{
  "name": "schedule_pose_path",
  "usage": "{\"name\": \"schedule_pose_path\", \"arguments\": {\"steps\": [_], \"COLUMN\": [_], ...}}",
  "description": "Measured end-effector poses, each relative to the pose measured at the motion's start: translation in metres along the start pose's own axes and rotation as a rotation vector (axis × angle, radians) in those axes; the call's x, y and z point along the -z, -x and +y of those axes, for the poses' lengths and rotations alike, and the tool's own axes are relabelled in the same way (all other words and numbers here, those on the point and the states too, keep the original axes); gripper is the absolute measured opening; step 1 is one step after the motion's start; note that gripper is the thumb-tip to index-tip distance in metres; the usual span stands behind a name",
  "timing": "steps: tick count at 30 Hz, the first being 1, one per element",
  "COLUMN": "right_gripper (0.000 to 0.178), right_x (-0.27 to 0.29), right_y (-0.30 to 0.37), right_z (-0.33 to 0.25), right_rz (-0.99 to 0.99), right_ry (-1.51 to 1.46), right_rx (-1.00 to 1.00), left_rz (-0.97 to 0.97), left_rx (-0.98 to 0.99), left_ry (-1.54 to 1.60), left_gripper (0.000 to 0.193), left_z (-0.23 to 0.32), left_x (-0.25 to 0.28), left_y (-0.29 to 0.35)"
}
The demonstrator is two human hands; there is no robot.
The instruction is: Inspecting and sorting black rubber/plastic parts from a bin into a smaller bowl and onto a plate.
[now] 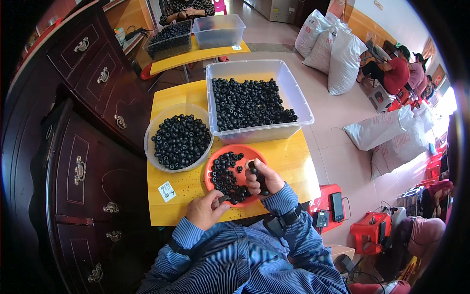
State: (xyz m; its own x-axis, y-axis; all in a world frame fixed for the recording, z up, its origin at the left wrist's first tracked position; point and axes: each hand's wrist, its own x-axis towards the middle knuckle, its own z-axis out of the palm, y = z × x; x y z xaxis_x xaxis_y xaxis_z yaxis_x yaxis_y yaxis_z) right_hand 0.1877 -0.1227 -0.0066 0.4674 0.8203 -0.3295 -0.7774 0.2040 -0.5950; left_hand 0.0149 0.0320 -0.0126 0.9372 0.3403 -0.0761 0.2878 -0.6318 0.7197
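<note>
Small black ring-shaped parts point(224, 176) lie in an orange-red round basin point(259, 151) in front of me. My right hand point(268, 180) is closed over the basin's right side, wrapped around several of these black parts, one showing at the thumb and others below the fingers. At the basin's near left rim, my left hand point(205, 209) pinches a small dark piece point(223, 199) between thumb and forefinger; its exact kind is too small to tell. A round translucent tub point(148, 142) full of black parts stands left of the basin, and a large clear rectangular bin point(259, 131) with many more stands behind it.
The yellow table point(289, 157) carries a white label point(167, 191) and dark crumbs. Dark wooden cabinets point(78, 147) stand close on the left. A red stool point(330, 210) with a phone is at my right. Beyond are another yellow table point(205, 53) with bins, white sacks point(342, 61) and seated people.
</note>
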Motion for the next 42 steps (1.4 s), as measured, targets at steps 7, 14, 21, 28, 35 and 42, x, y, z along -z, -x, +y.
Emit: {"name": "schedule_pose_path", "arguments": {"steps": [7,14,21,28,35,42], "right_gripper": [0.031,0.026,0.028,0.023,0.019,0.021], "right_x": [-0.002,-0.003,-0.009,0.004,-0.018,-0.021], "right_y": [0.006,-0.006,-0.008,-0.011,-0.008,-0.002], "right_z": [0.016,0.02,0.017,0.024,0.043,0.056], "right_rz": [-0.14,0.031,0.273,-0.168,0.024,0.004], "right_ry": [-0.254,-0.006,1.441,-0.198,-0.565,-0.554], "right_rx": [-0.135,-0.055,0.481,0.015,-0.1,-0.093], "left_rz": [0.093,0.096,0.106,0.114,0.195,0.225], "left_rx": [-0.085,-0.136,-0.108,-0.183,-0.363,-0.37], "left_ry": [0.195,0.206,0.168,0.221,0.136,0.009], "left_gripper": [0.023,0.02,0.019,0.023,0.035,0.037], "left_z": [0.016,0.022,0.018,0.04,0.053,0.047], "left_x": [0.013,0.011,0.01,0.01,-0.005,-0.005], "left_y": [-0.009,-0.01,-0.002,-0.002,-0.003,-0.004]}}
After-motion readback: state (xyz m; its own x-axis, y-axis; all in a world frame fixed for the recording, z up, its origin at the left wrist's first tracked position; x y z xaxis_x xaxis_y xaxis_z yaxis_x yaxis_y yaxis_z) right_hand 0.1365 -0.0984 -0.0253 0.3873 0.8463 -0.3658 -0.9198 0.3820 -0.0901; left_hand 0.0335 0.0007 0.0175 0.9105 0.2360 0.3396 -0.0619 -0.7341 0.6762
